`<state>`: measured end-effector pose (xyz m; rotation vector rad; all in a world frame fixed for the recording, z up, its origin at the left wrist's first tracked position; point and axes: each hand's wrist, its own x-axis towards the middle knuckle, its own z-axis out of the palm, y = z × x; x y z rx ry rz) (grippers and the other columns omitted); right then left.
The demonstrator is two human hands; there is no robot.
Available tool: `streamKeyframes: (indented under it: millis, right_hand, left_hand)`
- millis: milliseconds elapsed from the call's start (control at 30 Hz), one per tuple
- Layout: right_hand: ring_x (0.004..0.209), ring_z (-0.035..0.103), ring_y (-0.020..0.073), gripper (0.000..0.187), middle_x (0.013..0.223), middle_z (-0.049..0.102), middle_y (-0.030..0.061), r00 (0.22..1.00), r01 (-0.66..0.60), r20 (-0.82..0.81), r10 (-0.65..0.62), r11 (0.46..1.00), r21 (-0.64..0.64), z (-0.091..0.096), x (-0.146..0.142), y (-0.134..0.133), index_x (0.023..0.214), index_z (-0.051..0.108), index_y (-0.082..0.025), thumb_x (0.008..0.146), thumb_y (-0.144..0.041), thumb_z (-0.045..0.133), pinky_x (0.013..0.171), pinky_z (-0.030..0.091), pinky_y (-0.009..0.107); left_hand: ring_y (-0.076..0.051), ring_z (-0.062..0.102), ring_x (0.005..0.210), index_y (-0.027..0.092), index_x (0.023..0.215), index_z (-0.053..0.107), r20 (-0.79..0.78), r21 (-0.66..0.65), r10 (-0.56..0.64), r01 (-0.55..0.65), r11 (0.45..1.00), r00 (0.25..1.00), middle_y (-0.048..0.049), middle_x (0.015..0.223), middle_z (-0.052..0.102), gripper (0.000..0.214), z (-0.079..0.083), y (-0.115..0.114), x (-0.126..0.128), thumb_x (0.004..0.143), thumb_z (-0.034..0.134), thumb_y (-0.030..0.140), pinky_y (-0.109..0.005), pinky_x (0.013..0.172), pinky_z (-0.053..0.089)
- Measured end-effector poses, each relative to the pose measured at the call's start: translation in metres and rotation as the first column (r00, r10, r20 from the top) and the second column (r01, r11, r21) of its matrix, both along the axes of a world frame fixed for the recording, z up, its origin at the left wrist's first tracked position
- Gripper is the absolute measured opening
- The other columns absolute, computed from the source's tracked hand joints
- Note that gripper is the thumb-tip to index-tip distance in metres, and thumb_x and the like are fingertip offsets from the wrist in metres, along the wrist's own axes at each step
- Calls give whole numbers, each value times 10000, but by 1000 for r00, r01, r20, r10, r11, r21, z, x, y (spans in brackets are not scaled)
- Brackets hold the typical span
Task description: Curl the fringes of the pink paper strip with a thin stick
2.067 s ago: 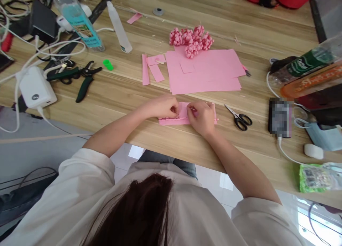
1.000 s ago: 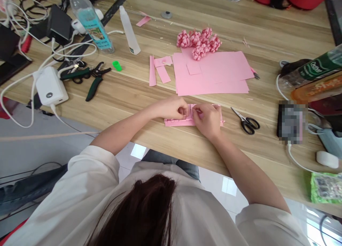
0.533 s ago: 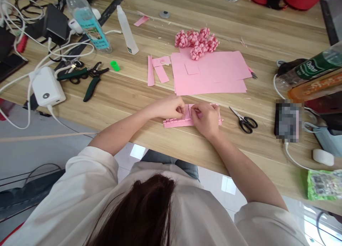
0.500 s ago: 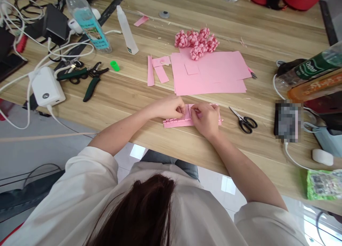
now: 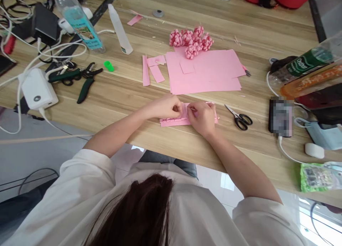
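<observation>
Left grip, right grip, pinching pink strip between

Matt pale wood-grain worktop. Matt pink paper sheets, fringed pink paper strip same finish. Scissors: shiny metal blades, black plastic handles. Clear glossy plastic bottle. Smooth white plastic charger.

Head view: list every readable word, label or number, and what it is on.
"Cestbon", roughly: green bottle label.
Blue-label bottle: too small.
Glue bottle: too small.
Orange pack: blurred.
Phone: blurred.
Pink paper pinched by left hand and right hand: none.
</observation>
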<state>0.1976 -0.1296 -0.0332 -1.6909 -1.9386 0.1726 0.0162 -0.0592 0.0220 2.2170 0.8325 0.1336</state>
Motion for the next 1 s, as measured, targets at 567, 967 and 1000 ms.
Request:
streamKeyframes:
  millis: [567, 967, 1000]
  right_hand:
    - [856, 673, 236, 157, 864, 745, 50, 1000, -1, 0, 1, 1000, -8, 1, 0, 0, 853, 665, -204, 899, -217, 516, 905, 333, 410]
    - [878, 669, 235, 136, 868, 749, 38, 1000, -2, 3, 2, 1000, -10, 0, 1, 0, 857, 659, -209, 898, -213, 529, 896, 316, 411]
    - [878, 669, 235, 135, 870, 750, 40, 1000, -4, 3, 4, 1000, -9, 0, 1, 0, 858, 657, -208, 900, -213, 529, 895, 316, 410]
  left_hand:
    - [-78, 555, 548, 127, 733, 782, 15, -137, -23, 25, 990, 1000, 2, 640, 712, 150, -4, 2, 1, 675, 648, 92, -199, 522, 331]
    - [-101, 597, 586, 126, 718, 767, 88, -150, 48, -34, 988, 995, -4, 641, 707, 153, -2, -3, 2, 646, 642, 71, -198, 544, 365]
    - [-103, 603, 595, 126, 716, 760, 93, -149, 54, -40, 988, 994, -5, 652, 709, 145, -3, -3, 2, 640, 649, 72, -196, 544, 372]
